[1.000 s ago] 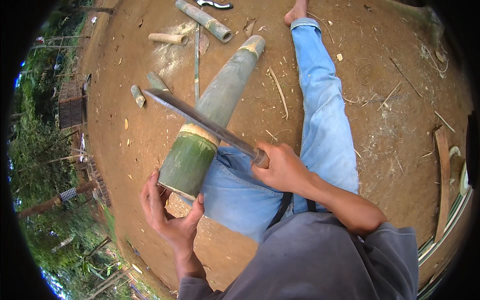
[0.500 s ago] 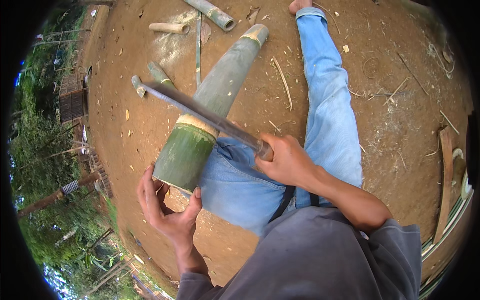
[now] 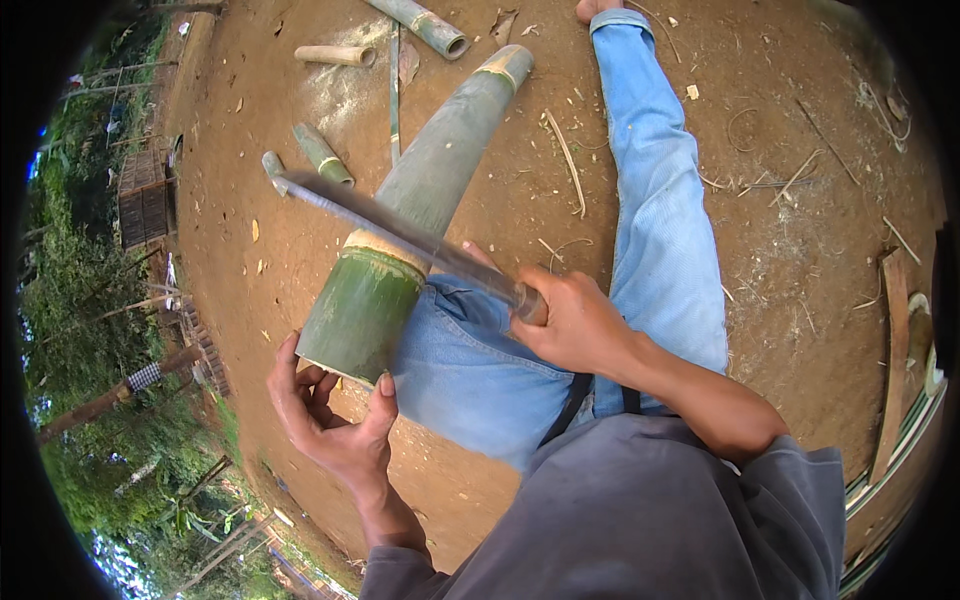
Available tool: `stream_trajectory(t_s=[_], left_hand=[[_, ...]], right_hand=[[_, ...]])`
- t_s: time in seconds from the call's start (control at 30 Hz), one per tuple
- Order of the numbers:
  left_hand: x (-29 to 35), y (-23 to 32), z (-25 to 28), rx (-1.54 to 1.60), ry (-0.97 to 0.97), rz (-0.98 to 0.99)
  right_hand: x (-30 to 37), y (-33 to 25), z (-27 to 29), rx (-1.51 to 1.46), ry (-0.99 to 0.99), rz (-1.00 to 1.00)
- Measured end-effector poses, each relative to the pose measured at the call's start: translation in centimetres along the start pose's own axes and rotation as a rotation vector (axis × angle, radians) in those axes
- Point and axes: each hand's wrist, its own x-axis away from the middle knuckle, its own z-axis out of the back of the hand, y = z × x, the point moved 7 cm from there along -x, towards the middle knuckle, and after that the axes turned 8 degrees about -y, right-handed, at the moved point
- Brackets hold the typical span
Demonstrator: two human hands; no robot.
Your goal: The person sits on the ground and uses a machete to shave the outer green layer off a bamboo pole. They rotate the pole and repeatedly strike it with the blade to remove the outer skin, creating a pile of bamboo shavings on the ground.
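Note:
A thick green bamboo culm [image 3: 435, 165] slants from my bent leg toward the far ground, with a pale scraped ring at the node near its close end. My left hand [image 3: 335, 415] grips the near cut end, thumb on one side and fingers on the other. In my right hand [image 3: 575, 318] is the handle of a long-bladed machete [image 3: 400, 232]. The blade, slightly blurred, lies across the culm just over the pale ring, its tip pointing far left. Whether the edge touches the bamboo I cannot tell.
Cut bamboo pieces [image 3: 335, 56] and a hollow tube [image 3: 430, 28] lie on the dirt ahead, with short offcuts [image 3: 322, 155] at the left. My outstretched leg [image 3: 655, 190] is to the right. Thin strips [image 3: 567, 165] are scattered about, and a wooden plank [image 3: 893, 360] rests far right.
The near end of the culm and my left hand have shifted slightly left. The machete blade has tilted a little, its tip slightly lower, while my right hand stays nearly in place.

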Motion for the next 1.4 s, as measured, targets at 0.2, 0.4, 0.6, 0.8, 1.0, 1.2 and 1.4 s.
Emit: stream_trajectory(t_s=[0.2, 0.4, 0.6, 0.8, 1.0, 1.2, 1.4], left_hand=[[0.1, -0.1, 0.2, 0.01, 0.019, 0.014], [0.4, -0.2, -0.1, 0.044, 0.03, 0.024], [0.3, -0.4, -0.5, 0.117, 0.074, 0.063], [0.4, -0.4, -0.3, 0.083, 0.052, 0.019], [0.3, -0.4, -0.3, 0.096, 0.077, 0.044], [0.0, -0.8, -0.6, 0.174, 0.119, 0.141], [-0.2, -0.2, -0.7, 0.102, 0.044, 0.054]], right_hand=[[0.5, 0.0, -0.1, 0.06, 0.017, 0.064], [0.7, 1.3, -0.4, 0.01, 0.079, 0.04], [0.8, -0.6, -0.2, 0.078, -0.02, 0.09], [1.1, -1.8, -0.6, 0.156, -0.088, 0.149], [0.1, 0.1, -0.1, 0.026, -0.038, 0.007], [-0.9, 0.0, -0.8, 0.016, 0.066, 0.136], [-1.5, 1.3, 0.9, -0.098, 0.073, -0.08]])
